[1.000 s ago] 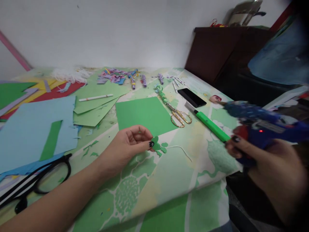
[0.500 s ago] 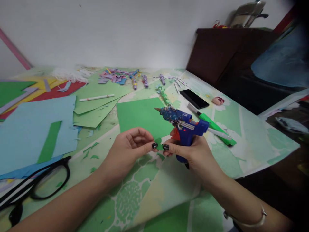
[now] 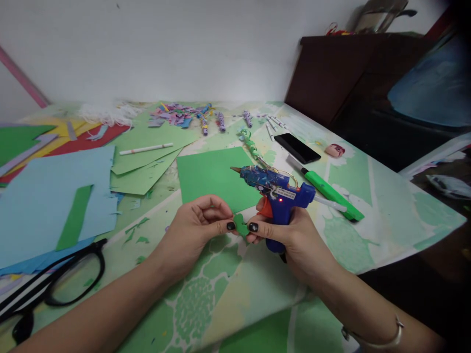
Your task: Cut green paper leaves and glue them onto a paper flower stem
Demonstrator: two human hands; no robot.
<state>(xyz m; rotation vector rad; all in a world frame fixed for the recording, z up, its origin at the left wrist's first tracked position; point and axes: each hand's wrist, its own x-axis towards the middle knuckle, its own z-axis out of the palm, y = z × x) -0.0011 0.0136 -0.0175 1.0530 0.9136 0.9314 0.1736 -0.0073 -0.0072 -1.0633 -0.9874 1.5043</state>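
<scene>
Between the fingertips of both hands is a small green paper cutout [image 3: 241, 225] with a wavy edge. My left hand [image 3: 206, 218] pinches its left side between thumb and finger. My right hand [image 3: 290, 230] has its thumb and a fingertip at the cutout's right edge, while its palm and other fingers wrap the handle of a blue hot glue gun [image 3: 281, 215]. The gun's nozzle points left, and a red light glows on its side. A green paper sheet [image 3: 213, 174] lies on the table just beyond the hands.
A green utility knife [image 3: 327, 191], a black phone [image 3: 297, 148] and an eraser-like piece [image 3: 334, 150] lie right. Glasses [image 3: 75, 274] and blue paper [image 3: 37, 211] are at left. Paper scraps [image 3: 174, 115] and rolled sticks [image 3: 221, 121] lie at the back.
The green cutout has turned to show more of its face between the fingertips. The glue gun has shifted slightly left with my right hand; both hands keep their hold.
</scene>
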